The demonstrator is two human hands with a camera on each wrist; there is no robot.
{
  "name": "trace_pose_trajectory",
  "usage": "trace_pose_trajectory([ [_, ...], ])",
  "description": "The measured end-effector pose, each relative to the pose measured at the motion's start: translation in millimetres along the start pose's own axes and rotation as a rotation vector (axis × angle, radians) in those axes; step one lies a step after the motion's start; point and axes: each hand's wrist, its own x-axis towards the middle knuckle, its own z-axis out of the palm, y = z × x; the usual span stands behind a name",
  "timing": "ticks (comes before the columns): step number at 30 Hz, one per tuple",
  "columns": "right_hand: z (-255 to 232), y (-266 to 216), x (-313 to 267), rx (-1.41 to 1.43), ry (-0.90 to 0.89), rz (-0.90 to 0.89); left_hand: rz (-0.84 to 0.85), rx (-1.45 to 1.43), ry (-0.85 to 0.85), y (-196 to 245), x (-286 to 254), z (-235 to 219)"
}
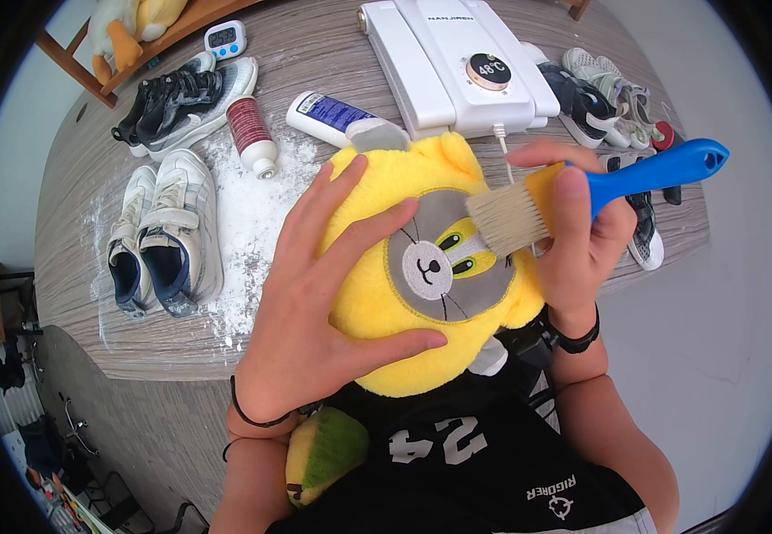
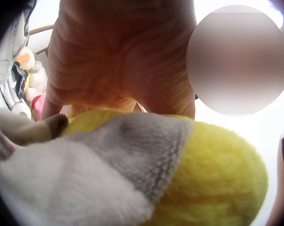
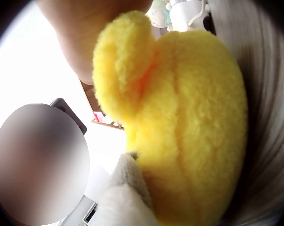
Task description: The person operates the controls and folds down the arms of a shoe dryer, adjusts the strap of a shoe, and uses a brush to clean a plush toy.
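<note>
A yellow plush toy (image 1: 386,356) with a grey cat face lies at the table's near edge, against the person's shirt. The left hand (image 1: 315,294) rests on it with spread fingers, thumb and fingers around the face. The right hand (image 1: 582,231) grips a blue-handled brush (image 1: 653,178), whose pale bristles touch the face near the eyes. In the left wrist view the left hand (image 2: 123,56) is over the yellow plush (image 2: 222,174) and a grey-and-white part. The right wrist view shows yellow plush (image 3: 198,117) close up, with part of the right hand (image 3: 94,33) above; its fingers are hidden there.
White powder (image 1: 252,222) covers the table around white shoes (image 1: 181,222). Behind lie black shoes (image 1: 181,102), a red bottle (image 1: 248,129), a blue-labelled bottle (image 1: 328,116), a timer (image 1: 226,38) and a white machine (image 1: 457,71). More shoes (image 1: 582,102) stand at the right.
</note>
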Motion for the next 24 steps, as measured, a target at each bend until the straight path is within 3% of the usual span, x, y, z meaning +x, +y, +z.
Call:
trace_pose_trajectory([
  [4, 1.9, 5.9, 1.3, -0.024, -0.074, -0.103, 0.001, 0.001, -0.002, 0.2, 0.1, -0.3],
  [6, 2.4, -0.2, -0.2, 0.008, -0.001, 0.033, 0.001, 0.000, -0.003, 0.1, 0.0, -0.3],
  [24, 1.3, -0.6, 1.1, -0.021, -0.038, 0.013, 0.009, 0.000, -0.001, -1.1, -0.3, 0.3],
])
